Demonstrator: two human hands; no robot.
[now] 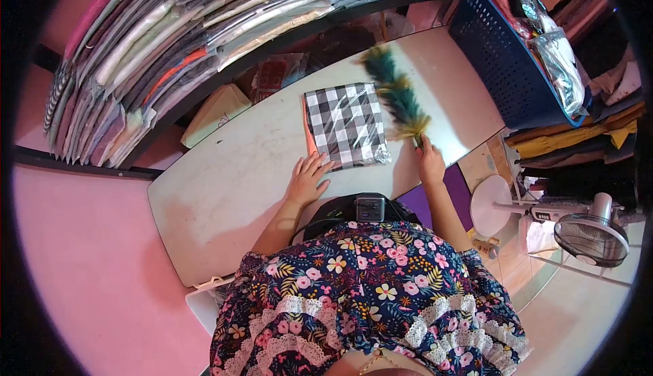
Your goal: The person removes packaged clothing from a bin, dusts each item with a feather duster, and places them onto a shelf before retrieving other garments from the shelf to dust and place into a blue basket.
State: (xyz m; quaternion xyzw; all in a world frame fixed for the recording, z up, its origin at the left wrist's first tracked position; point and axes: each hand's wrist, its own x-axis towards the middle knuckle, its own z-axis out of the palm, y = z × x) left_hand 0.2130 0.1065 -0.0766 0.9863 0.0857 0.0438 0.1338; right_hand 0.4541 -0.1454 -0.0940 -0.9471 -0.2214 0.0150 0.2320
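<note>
On the white table [224, 165] lies a folded black-and-white checked garment [345, 121] in a clear plastic bag, with an orange strip along its left side. My left hand [309, 180] rests at the lower left corner of this packet, fingers spread and fingertips touching its edge. To the right of the packet, a green and yellow feather duster [398, 94] stretches away from me across the tabletop. My right hand [430, 162] is closed round the duster's handle at its near end; most of the handle is hidden in the fingers.
A blue perforated basket [486, 63] with plastic-wrapped items stands at the table's right end. Behind the table, a shelf holds stacks of bagged folded clothes [224, 29]. A standing fan [590, 236] is on the right, below hanging or piled clothes [578, 141].
</note>
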